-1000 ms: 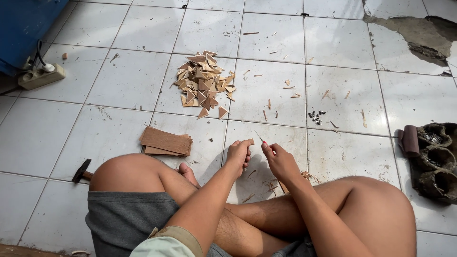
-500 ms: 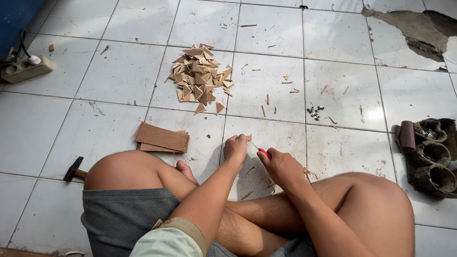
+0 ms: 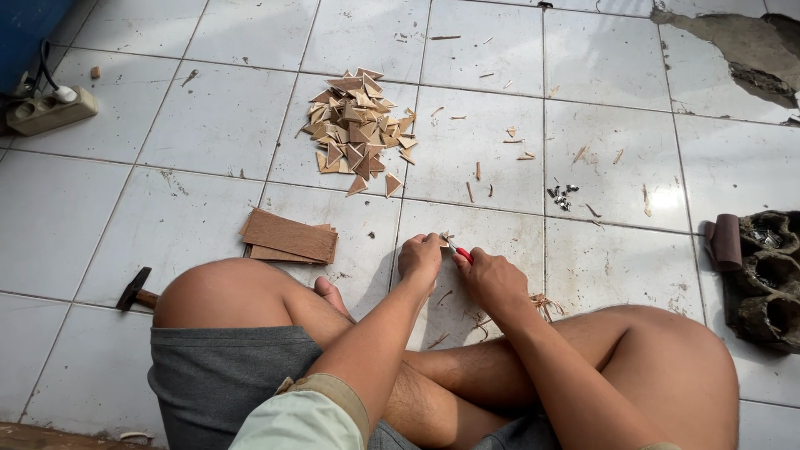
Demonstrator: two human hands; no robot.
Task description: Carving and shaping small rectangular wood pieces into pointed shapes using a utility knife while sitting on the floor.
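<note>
I see my left hand (image 3: 419,257) pinching a small wood chip (image 3: 446,240) at its fingertips, just above the floor (image 3: 492,229). My right hand (image 3: 492,279), touching beside it, grips a red-handled cutter (image 3: 461,253) pointing leftward into the chip.

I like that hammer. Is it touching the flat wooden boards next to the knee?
Apart. The head view shows bare white tile between the hammer and the flat wooden boards.
</note>
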